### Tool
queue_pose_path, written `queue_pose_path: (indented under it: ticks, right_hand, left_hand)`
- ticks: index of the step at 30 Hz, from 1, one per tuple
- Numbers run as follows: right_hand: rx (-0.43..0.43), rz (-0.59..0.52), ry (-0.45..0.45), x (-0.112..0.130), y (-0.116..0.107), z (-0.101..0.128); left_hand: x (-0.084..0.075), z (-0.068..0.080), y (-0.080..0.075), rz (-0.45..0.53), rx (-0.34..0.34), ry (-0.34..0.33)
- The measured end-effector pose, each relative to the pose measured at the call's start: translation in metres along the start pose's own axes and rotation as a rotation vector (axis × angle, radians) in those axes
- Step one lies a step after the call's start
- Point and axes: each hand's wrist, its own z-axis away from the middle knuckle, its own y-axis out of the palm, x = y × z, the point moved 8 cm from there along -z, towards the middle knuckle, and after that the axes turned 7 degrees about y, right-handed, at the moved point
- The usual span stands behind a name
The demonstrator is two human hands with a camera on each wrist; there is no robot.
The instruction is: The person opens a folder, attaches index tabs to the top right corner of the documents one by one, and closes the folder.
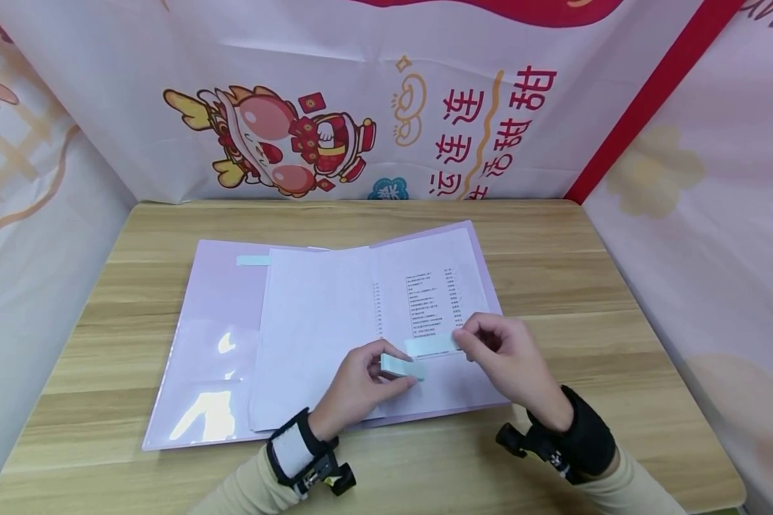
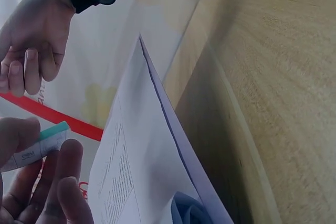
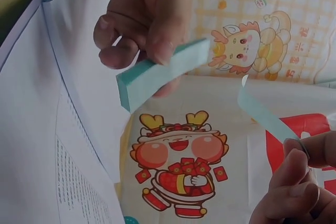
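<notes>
Both hands work over an open folder holding printed sheets: left grip pinches a sticky-note pad, right grip one peeled note.

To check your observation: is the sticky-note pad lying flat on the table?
No, the left hand holds the sticky-note pad lifted above the papers.

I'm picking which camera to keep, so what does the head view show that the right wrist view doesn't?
Only the head view shows the whole table, the open folder, both wristbands, and a note stuck at the folder's top.

Only the right wrist view shows the pad's edge-on thickness and the strip curling free in the air.

Both show the left hand holding the pad, the right hand pinching the strip, the printed sheet and the dragon backdrop.
</notes>
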Motion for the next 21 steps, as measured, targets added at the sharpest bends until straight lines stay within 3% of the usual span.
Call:
queue_pose_path:
  ticks: [6,11,21]
  right_hand:
    - [-0.015,0.007,0.018,-0.005,-0.002,-0.001]
    - [-0.024,0.013,0.024,-0.010,-0.002,-0.003]
    - [-0.002,-0.001,0.024,-0.016,0.004,-0.006]
  left_hand:
    - [-0.003,0.006,0.007,-0.126,0.041,0.033]
    - [-0.010,0.012,0.019,-0.325,0.117,0.056]
    - [-0.024,0.024,0.037,-0.696,0.164,0.158]
